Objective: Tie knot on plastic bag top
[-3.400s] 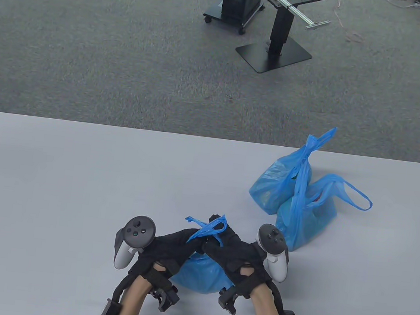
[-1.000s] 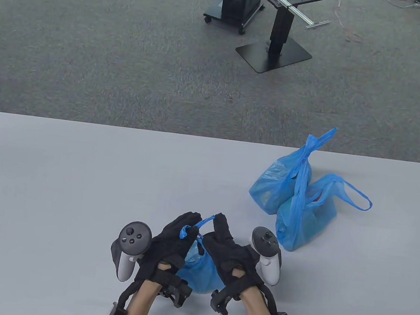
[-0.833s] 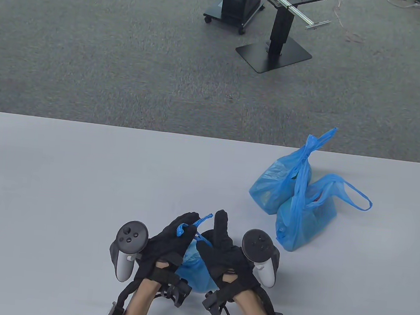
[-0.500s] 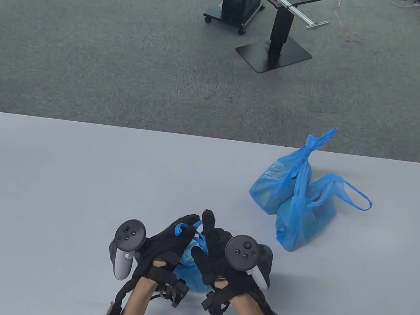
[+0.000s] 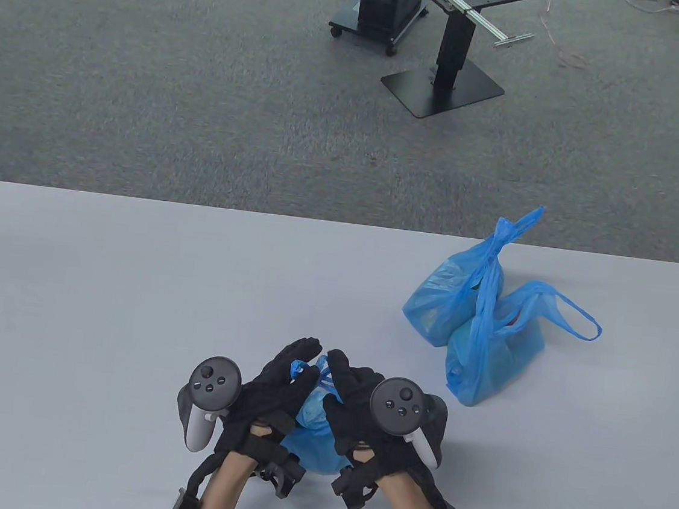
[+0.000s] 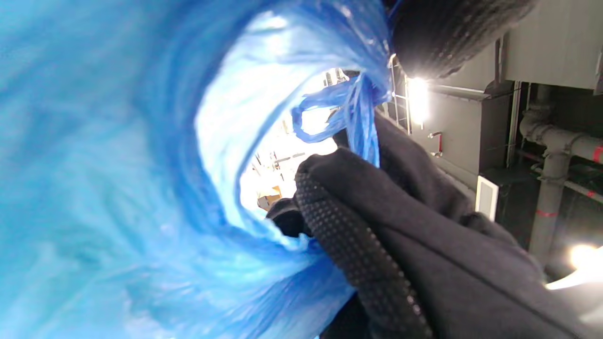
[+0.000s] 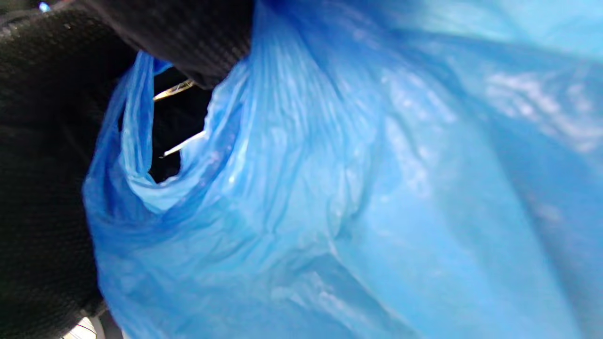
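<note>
at the near edge of the grey table (image 5: 100,278) a small blue plastic bag (image 5: 314,440) is held between two black-gloved hands. the bag's body rests on the table between the wrists, and its gathered top is drawn up between the fingers. the left hand (image 5: 273,390) is set against the bag's left side, and a twisted blue handle strip (image 5: 298,370) is pinched at its fingertips. in the left wrist view the strip (image 6: 351,110) is seen pulled into a small loop above the dotted glove fingers (image 6: 358,245), which are curled against the plastic. the right hand (image 5: 353,407) is pressed to the bag's right side with its fingers curled onto the bunched top; exactly which fingers pinch cannot be told from above. in the right wrist view the bag (image 7: 358,197) fills the frame and a fold of its top is caught under a gloved fingertip (image 7: 198,42). a tracker is strapped to the back of each hand, left (image 5: 209,395) and right (image 5: 405,410).

further back on the right side of the table, well apart from the hands, two more blue bags (image 5: 478,323) are seen leaning against each other, the far one with its top tied, the near one with a loose handle loop. beyond the table, a black stand (image 5: 447,66) is seen on the grey carpet (image 5: 150,95).
</note>
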